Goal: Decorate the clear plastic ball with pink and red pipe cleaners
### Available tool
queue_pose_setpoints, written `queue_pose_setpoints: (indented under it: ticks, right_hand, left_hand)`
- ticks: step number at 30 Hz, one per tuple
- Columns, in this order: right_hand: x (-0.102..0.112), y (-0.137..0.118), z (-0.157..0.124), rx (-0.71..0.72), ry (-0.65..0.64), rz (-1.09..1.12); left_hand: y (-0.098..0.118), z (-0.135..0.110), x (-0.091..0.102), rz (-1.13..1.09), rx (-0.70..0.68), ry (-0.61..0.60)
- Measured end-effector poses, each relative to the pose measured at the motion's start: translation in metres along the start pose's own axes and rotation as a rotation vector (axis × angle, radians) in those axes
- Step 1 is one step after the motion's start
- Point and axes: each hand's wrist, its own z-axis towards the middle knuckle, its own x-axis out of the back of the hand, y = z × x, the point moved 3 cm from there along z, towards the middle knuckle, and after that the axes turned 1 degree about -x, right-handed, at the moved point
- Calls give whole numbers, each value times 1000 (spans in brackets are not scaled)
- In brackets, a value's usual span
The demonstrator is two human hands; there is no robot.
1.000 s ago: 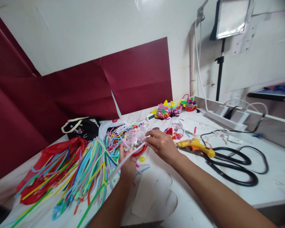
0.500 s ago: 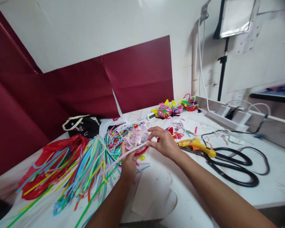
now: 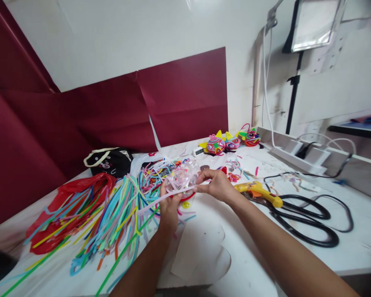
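Note:
A pale pink pipe cleaner point(image 3: 153, 203) stretches between my hands across the front of a clear, shiny plastic ball point(image 3: 185, 173). Its far left end hangs loose past my left hand point(image 3: 169, 208), whose fingers are closed on it and seem to steady the ball too. With thumb and forefinger, my right hand point(image 3: 214, 185) pinches the strip's other end at the ball's right side. Part of a red rim point(image 3: 188, 196) shows beneath the ball. How the strip is fixed to the ball is hidden by my fingers.
Bundled coloured pipe cleaners point(image 3: 120, 218) and a red plastic bag point(image 3: 69, 194) lie left. A yellow glue gun point(image 3: 259, 192) with a looping black cord point(image 3: 321, 243) lies right. Finished colourful fish ornaments point(image 3: 216, 145) stand behind, near a power strip point(image 3: 298, 161) and black pouch point(image 3: 111, 161).
The whole view has shifted slightly. My left fingers now lie flatter along the pink pipe cleaner, and more of the clear ball shows above them. My right hand keeps its pinch.

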Motion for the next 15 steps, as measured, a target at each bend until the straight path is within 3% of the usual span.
queue_pose_setpoints:
  ticks: [15]
  right_hand:
    - [0, 3, 1, 13, -44, 39]
  left_hand:
    - [1, -1, -3, 13, 59, 7]
